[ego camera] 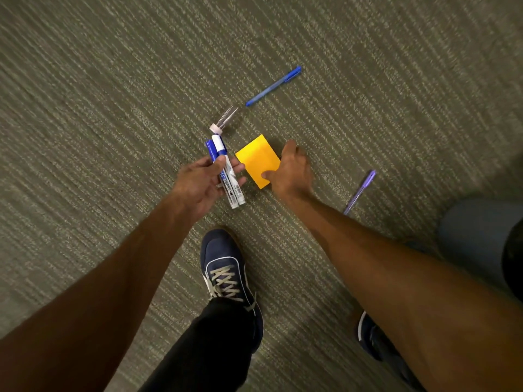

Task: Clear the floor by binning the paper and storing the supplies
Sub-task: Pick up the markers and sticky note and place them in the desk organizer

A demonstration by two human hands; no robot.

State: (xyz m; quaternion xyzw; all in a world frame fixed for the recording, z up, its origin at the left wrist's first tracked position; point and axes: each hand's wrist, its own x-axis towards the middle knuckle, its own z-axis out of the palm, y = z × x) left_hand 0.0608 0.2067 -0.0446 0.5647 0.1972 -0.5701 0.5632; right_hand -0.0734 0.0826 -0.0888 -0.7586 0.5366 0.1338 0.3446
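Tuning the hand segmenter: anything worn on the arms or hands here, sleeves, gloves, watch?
Nothing worn shows. The left forearm and right forearm are bare to the frame edge, no sleeves. The left hand and right hand are gloveless, no watch or band at either wrist. Rings: too blurred to tell.

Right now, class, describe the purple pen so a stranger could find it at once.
On the striped carpet, find the yellow pad that the right hand grips. The purple pen lies to the right of that hand. The other loose pen, beyond the pad, is blue.
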